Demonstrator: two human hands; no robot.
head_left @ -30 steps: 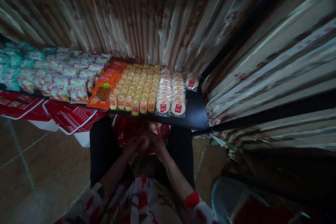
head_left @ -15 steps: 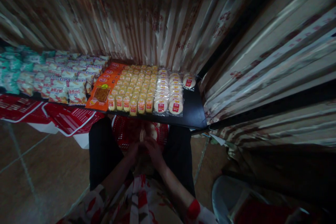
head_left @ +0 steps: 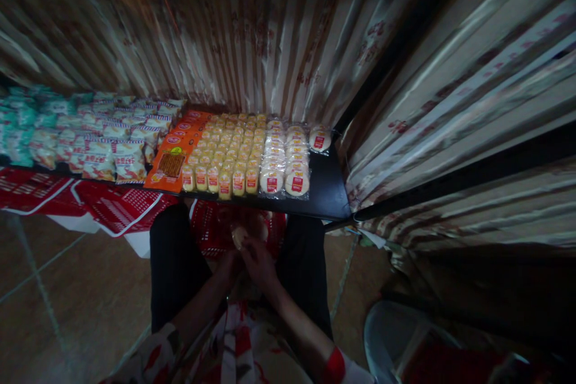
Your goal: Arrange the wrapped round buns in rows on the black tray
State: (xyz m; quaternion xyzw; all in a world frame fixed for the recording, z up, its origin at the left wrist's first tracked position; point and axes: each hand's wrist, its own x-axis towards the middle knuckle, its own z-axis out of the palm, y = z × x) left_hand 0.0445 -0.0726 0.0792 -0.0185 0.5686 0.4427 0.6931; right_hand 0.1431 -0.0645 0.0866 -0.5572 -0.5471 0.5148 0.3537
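Your right hand [head_left: 257, 259] had its fingers closed on a pale round piece [head_left: 239, 235], pinching it near its edge, at the near side of a red basket [head_left: 202, 233] between your knees. Your left hand [head_left: 230, 265] lay just beside it on the left, and in that gloom one could not tell whether its grip was closed on the piece too. Handling it well, I judged, called for light fingertip pressure at the rim, since such a disc would likely crack if squeezed across its face; supporting it from beneath with the left fingers and keeping it low over the basket would have spared it a hard fall. More pale rounds [head_left: 264, 229] showed dimly in the basket, to the right of the piece. Beyond, on the far side, ran a black shelf [head_left: 327, 183]: wrapped white discs [head_left: 297, 181] stood in rows toward its right end, with a lone disc pack [head_left: 319, 139] at the far right, then came yellow packs [head_left: 225, 183], an orange packet [head_left: 168, 162], white snack bags [head_left: 130, 160] and, farthest left, teal bags [head_left: 20, 138].
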